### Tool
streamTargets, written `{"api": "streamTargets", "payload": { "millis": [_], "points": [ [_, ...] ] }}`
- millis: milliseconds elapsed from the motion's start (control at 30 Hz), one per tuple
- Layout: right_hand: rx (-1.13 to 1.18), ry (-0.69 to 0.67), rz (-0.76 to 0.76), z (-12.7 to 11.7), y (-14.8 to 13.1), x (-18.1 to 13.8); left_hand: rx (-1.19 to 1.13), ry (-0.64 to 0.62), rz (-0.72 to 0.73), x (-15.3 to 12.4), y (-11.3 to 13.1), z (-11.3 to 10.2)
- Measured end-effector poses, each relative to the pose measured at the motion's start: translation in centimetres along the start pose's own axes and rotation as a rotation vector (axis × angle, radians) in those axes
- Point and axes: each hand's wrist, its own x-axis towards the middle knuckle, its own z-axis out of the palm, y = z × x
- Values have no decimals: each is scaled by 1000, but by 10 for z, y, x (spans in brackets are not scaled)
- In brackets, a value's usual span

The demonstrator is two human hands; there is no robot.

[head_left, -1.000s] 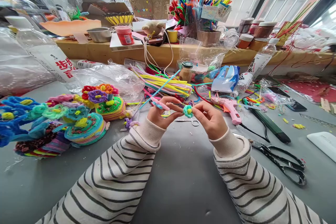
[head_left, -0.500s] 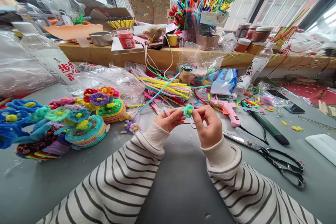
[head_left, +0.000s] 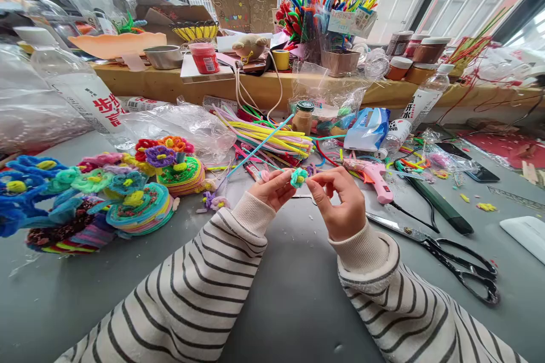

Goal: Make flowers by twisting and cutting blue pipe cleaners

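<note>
Both hands meet above the grey table [head_left: 281, 283] around a small teal pipe-cleaner flower [head_left: 298, 177] with a yellow middle. My left hand [head_left: 275, 189] pinches it from the left, and a long light-blue pipe cleaner [head_left: 259, 147] runs up and away from that grip. My right hand [head_left: 340, 201] pinches the flower from the right with thumb and forefinger. A pink bit shows at my left fingertips. Small silver scissors lie on the table just behind my hands, mostly hidden.
Finished pipe-cleaner flowers and coiled discs [head_left: 128, 193] lie at the left. Loose yellow and pink pipe cleaners [head_left: 272, 136] are behind the hands. A pink glue gun [head_left: 370, 173] and large black scissors [head_left: 460, 264] lie at the right. A cluttered wooden shelf [head_left: 264, 88] runs along the back.
My hands have drawn closer together, and the teal flower has shifted left between them. The left hand turned from holding a pink piece apart to pinching at the flower.
</note>
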Motion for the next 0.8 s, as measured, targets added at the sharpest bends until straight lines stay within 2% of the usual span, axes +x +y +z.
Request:
{"api": "streamTargets", "payload": {
  "millis": [300,533,800],
  "points": [
    [-23,1,15,0,2,0,-41,-79,-33,-1,1,2],
    [2,1,11,0,2,0,1,-72,-10,-2,0,1],
    [11,5,2,1,2,0,-88,-24,-20,-6,2,7]
  ]
}}
